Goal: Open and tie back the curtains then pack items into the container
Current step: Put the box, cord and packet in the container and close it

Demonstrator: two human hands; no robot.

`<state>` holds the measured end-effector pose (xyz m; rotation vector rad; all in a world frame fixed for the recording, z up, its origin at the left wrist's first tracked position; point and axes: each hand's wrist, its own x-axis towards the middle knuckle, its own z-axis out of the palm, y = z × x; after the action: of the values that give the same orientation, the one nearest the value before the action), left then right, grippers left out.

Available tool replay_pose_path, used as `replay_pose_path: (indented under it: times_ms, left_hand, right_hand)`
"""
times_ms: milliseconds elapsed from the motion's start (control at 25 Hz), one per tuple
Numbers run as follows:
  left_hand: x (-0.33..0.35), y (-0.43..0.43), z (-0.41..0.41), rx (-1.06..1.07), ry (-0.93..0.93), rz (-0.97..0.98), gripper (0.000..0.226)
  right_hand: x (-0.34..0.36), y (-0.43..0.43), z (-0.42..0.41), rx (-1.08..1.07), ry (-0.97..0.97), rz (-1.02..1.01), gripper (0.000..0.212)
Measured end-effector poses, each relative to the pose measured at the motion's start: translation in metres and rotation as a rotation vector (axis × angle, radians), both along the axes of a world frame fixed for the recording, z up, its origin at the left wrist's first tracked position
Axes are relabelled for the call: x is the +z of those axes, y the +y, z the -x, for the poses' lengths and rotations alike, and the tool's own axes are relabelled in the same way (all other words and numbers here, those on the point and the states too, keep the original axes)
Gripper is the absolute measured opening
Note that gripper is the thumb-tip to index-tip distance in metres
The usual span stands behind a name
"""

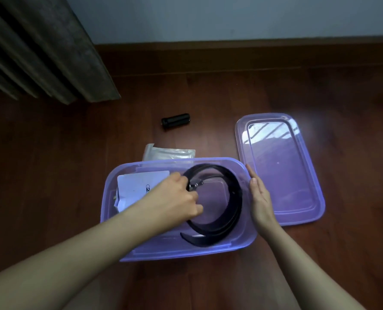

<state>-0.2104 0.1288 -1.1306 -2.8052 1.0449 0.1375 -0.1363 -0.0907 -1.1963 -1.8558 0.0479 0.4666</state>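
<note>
Gripping the coiled belt (222, 198) at its buckle, our left hand (177, 198) settles it inside the purple container (181, 253); our right hand (261, 198) rests flat and relaxed against the container's right wall. Remaining items (black cylinder (175, 121), clear packet (168, 152)) lie beyond the far rim, nearer the left hand.

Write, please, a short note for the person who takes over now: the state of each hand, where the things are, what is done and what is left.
Left hand: inside the purple container, its grip on the buckle end of the coiled black belt.
Right hand: open, flat against the container's right wall.
Done: belt and white paper packet are in the container.
Left: the clear plastic pouch behind the container and the black cylinder farther back are on the floor, still to pack. The lid lies off, to the right.
</note>
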Motion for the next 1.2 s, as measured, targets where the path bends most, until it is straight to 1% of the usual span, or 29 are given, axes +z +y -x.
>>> replay_pose_path:
  times_ms: [80,120,200,280,360,400,440,480,520,560,600,640,680,720,760,840,920,1000,1080,1120,1200]
  left_hand:
    - [-0.014,-0.014,-0.004,-0.004,0.138,-0.122,0.011]
    - [-0.019,-0.018,-0.009,-0.007,0.168,-0.165,0.013]
    - [-0.028,-0.020,-0.022,0.026,0.195,-0.181,0.016]
    - [-0.035,-0.021,-0.030,0.156,0.299,-0.243,0.024]
    - [-0.028,-0.020,-0.033,0.210,0.399,-0.261,0.035]
    - [-0.020,-0.019,-0.035,0.241,0.433,-0.208,0.043]
    - [-0.013,-0.013,-0.040,0.278,0.464,-0.086,0.049]
    - [-0.002,-0.008,-0.048,0.345,0.487,0.087,0.051]
    - [0.009,0.000,-0.059,0.439,0.475,0.276,0.049]
    - [0.014,0.009,-0.074,0.538,0.399,0.449,0.044]
    - [0.011,0.020,-0.091,0.628,0.276,0.563,0.039]
    - [0.005,0.032,-0.108,0.713,0.178,0.598,0.036]
    - [-0.006,0.043,-0.123,0.785,0.145,0.565,0.038]
    - [-0.018,0.052,-0.135,0.844,0.183,0.483,0.041]
    - [-0.033,0.060,-0.143,0.875,0.262,0.389,0.046]
    - [-0.056,0.069,-0.151,0.881,0.365,0.240,0.056]
    - [-0.071,0.071,-0.156,0.910,0.357,0.187,0.061]
    - [-0.078,0.070,-0.156,0.947,0.260,0.134,0.053]
    - [-0.078,0.067,-0.154,0.990,0.229,0.136,0.039]
    - [-0.076,0.066,-0.153,1.026,0.223,0.176,0.035]
    - [-0.060,0.061,-0.151,1.069,0.169,0.373,0.029]
  right_hand:
    - [-0.001,0.000,0.000,0.007,-0.027,0.024,0.034]
    - [-0.001,0.001,0.001,0.013,-0.037,0.038,0.034]
    - [-0.001,0.000,0.002,0.016,-0.044,0.079,0.037]
    - [0.001,0.000,0.004,0.040,-0.035,0.159,0.048]
    - [0.001,-0.001,0.004,0.076,-0.028,0.220,0.062]
    - [0.000,-0.002,0.004,0.081,-0.027,0.231,0.066]
    - [-0.001,-0.003,0.003,0.080,-0.027,0.238,0.069]
    - [-0.002,-0.003,0.003,0.079,-0.027,0.244,0.070]
    - [-0.003,-0.003,0.003,0.077,-0.028,0.245,0.071]
    - [-0.004,-0.003,0.003,0.075,-0.028,0.244,0.071]
    - [-0.005,-0.002,0.003,0.077,-0.030,0.240,0.071]
    - [-0.006,-0.003,0.003,0.082,-0.032,0.236,0.071]
    - [-0.008,-0.003,0.003,0.085,-0.034,0.234,0.071]
    - [-0.009,-0.004,0.003,0.088,-0.035,0.238,0.070]
    - [-0.011,-0.005,0.003,0.094,-0.038,0.247,0.070]
    - [-0.013,-0.004,0.004,0.103,-0.056,0.280,0.069]
    - [-0.014,-0.005,0.004,0.102,-0.074,0.297,0.069]
    - [-0.014,-0.005,0.002,0.110,-0.080,0.303,0.070]
    - [-0.015,-0.005,0.003,0.116,-0.076,0.314,0.071]
    - [-0.015,-0.005,0.004,0.114,-0.077,0.317,0.071]
    - [-0.013,-0.005,0.004,0.109,-0.078,0.320,0.071]
